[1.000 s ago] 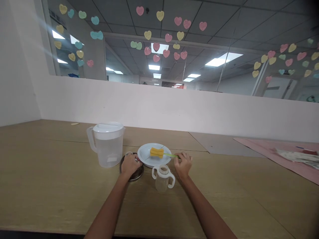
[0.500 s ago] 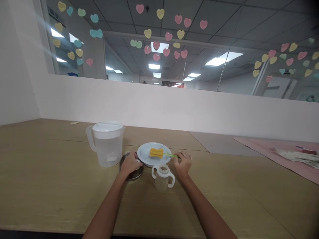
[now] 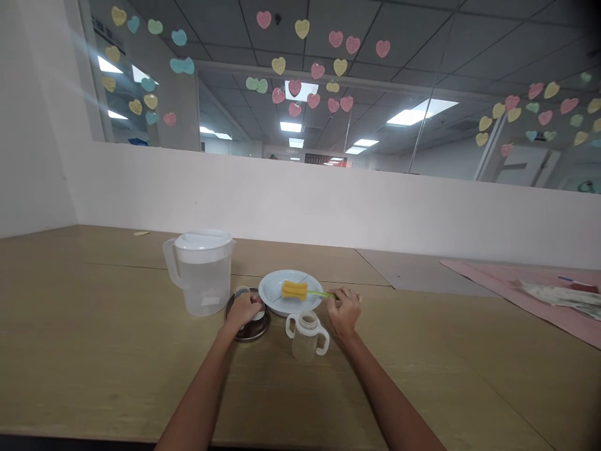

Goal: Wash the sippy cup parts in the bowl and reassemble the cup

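Note:
My left hand rests curled over a small metal dish, its fingers closed on a small white thing I cannot make out. My right hand is closed around the green handle of a yellow sponge brush, whose sponge head lies on a white plate. A small clear two-handled cup stands open-topped between my hands. To the left stands a clear plastic pitcher with a white lid and water in it.
All this sits on a wooden table against a white half-wall with glass above. At the far right lies a pink mat with some papers or wrappers on it.
My left hand has shifted slightly toward me on the metal dish. My right hand and the brush have hardly moved.

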A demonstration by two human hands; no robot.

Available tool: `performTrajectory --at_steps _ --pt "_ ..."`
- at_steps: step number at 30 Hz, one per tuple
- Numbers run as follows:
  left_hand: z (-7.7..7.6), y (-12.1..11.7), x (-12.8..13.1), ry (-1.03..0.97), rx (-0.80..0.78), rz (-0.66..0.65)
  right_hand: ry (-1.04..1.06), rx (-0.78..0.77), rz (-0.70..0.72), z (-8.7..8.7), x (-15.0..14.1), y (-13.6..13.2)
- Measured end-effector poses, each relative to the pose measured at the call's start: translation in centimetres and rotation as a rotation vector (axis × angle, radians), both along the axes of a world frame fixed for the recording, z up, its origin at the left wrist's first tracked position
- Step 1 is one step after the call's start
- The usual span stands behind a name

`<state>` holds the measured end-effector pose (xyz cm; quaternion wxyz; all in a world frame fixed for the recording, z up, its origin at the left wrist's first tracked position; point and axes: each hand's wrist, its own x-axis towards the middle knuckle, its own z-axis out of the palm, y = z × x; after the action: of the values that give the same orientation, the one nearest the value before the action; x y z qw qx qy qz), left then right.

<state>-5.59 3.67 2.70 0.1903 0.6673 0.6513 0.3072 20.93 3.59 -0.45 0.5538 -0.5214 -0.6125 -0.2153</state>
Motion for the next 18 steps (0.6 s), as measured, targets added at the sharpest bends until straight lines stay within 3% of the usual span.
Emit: performTrajectory --at_steps 18 --pt "0.46 -0.6 0.67 0.006 0.027 0.013 -0.017 0.006 -0.013 0.01 0.01 0.0"
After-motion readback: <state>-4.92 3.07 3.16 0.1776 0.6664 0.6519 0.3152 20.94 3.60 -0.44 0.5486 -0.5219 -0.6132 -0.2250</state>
